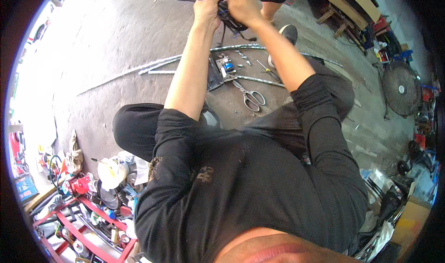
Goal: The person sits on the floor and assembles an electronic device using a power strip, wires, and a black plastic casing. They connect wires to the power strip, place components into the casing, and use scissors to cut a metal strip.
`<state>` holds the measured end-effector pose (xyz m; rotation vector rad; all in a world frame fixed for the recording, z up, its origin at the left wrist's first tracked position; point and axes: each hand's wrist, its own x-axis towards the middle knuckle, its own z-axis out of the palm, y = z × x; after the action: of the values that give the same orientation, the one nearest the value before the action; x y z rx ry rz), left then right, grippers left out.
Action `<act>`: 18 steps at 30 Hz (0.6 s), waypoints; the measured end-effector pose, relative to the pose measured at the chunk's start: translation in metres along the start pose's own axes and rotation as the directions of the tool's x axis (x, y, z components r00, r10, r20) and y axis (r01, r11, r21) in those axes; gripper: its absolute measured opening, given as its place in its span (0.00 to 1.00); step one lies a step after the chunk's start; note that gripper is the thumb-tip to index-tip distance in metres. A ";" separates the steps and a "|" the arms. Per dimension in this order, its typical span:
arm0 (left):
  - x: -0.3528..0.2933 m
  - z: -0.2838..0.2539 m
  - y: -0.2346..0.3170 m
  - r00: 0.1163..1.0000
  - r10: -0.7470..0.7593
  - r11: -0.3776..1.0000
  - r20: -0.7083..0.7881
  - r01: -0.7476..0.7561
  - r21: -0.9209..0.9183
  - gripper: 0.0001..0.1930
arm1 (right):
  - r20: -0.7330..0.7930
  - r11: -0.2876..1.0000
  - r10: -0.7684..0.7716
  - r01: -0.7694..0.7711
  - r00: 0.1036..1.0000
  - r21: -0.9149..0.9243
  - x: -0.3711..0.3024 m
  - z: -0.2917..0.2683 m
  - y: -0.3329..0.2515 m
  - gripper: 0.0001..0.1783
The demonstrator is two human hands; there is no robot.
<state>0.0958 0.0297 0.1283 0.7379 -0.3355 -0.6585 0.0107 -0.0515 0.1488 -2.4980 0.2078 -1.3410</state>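
At the top of the view, both my hands are at a bundle of black cables (228, 18), whose loose ends hang down below. My left hand (207, 9) is closed around its left side. My right hand (243, 6) has its fingers bent over the bundle from the right; the fingertips are blurred. Nearer to me on the floor lies an opened device with a circuit board and a blue part (227, 66), its black casing (213, 75) beside it. Grey-handled scissors (251, 98) rest just below, apart from my hands. A thin screwdriver (266, 69) lies to the right.
Long silvery wrapped strips (157, 63) curve across the floor. Another person's leg (270, 10) stands beyond my hands, and a dark shoe (289, 33) is close by. A floor fan (401, 89) and cardboard box (353, 6) are right. A red rack (79, 226) with clutter stands lower left.
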 end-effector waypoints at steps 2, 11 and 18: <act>0.001 -0.008 0.010 0.992 0.052 0.993 0.118 -0.039 -0.112 0.08 | 0.044 0.982 -0.102 0.094 0.994 0.167 0.014 0.008 0.005 0.21; 0.006 -0.019 0.003 0.900 -0.331 0.933 0.283 0.358 -0.044 0.15 | 0.464 0.933 -0.278 0.351 0.841 -0.078 -0.005 0.055 0.049 0.18; 0.028 -0.019 0.007 0.992 -0.130 0.992 -0.006 0.130 0.011 0.10 | 0.405 0.315 0.036 -0.394 0.914 0.863 -0.007 0.046 0.025 0.26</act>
<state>0.1297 0.0247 0.1218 0.7767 -0.2882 -0.7776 0.0450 -0.0643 0.1111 -1.5000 -0.2553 -0.5712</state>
